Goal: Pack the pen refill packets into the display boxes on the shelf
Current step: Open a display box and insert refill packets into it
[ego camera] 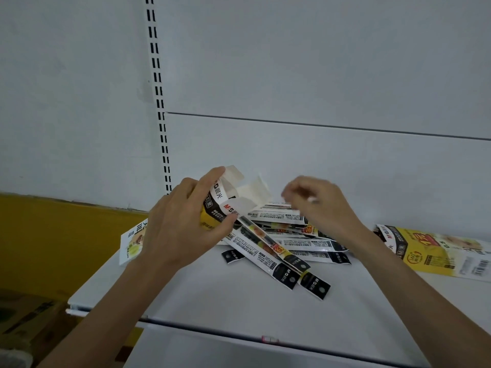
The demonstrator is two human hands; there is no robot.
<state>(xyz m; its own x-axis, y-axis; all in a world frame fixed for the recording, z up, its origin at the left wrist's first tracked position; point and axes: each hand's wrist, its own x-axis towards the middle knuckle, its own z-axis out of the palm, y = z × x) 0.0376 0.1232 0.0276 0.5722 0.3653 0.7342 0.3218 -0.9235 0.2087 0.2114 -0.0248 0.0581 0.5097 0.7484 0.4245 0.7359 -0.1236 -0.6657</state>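
1. Shelf (pixel 212 296): white, flat, backed by a pale panel with a slotted upright (pixel 159 102) at its left.
2. Left hand (pixel 183 227): I had it clamped around a display box (pixel 225 200), fingers wrapped over its printed side, thumb low near the box's front edge.
3. Display box: held tilted above the shelf, white top flaps standing open toward the right.
4. Right hand (pixel 318 203): raised just beside the open flaps, blurred; fingers looked curled together, but I could not tell whether they pinched anything.
5. Pen refill packets (pixel 281 248): a loose heap of long narrow sleeves lay on the shelf beneath and between both hands, overlapping at angles, two of them jutting toward the front edge.
6. Second box (pixel 435 251): yellow and white, lay flat on the shelf well to the right of the heap.
7. Third box (pixel 131 243): white and yellow, sat at the shelf's left end, partly hidden behind my left hand.
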